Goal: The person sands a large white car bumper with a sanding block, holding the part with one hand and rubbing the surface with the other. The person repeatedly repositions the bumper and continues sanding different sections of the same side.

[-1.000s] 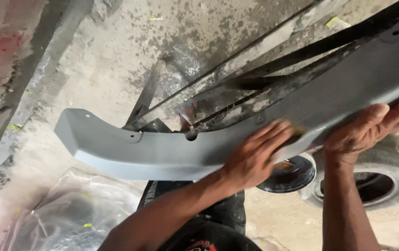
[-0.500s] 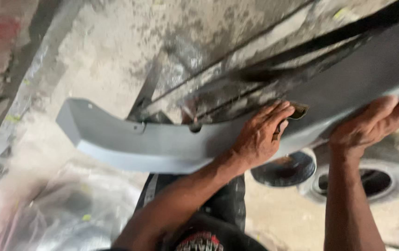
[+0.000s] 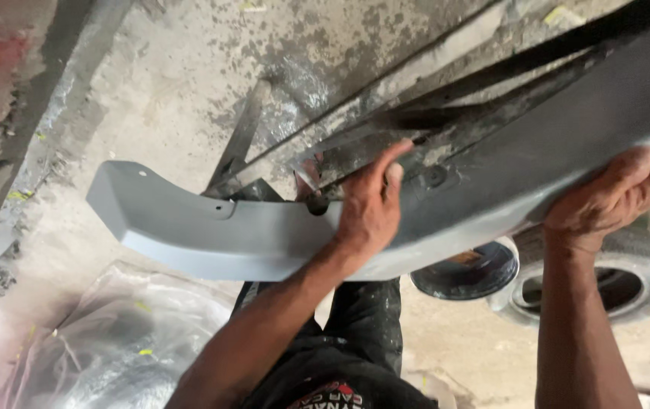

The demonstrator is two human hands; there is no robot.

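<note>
Panel: a long grey body panel [image 3: 211, 235], curved at its near end, runs from lower left to upper right across the view — held up off the concrete floor [image 3: 189, 91].
Panel end: the left tip bends upward and hangs free, with small holes along its upper edge.
Left hand: the left hand [image 3: 370, 208] lies flat across the middle of the panel, palm on the grey face, fingers stretched up over the top edge toward the dark underside.
Left grip: wide and flat, pressed on the panel rather than closed round it.
Right hand: the right hand [image 3: 613, 197] is at the panel's lower edge further to the right, fingers curled up over the grey face.
Right grip: narrow, wrapped on the edge of the panel — the thumb is hidden, so how firmly it clamps cannot be told.
Behind the panel: dark metal bars [image 3: 446, 136] run alongside its top edge, just beside the left fingers.
Below the right hand: a tyre [image 3: 643, 280] lies on the floor, with a round dark tin [image 3: 465, 269] touching or just beside it.
Lower left: crumpled clear plastic sheeting [image 3: 105, 348] on the floor, well apart from both hands.
Bottom centre: the person's dark trousers [image 3: 363, 318] show under the panel.
</note>
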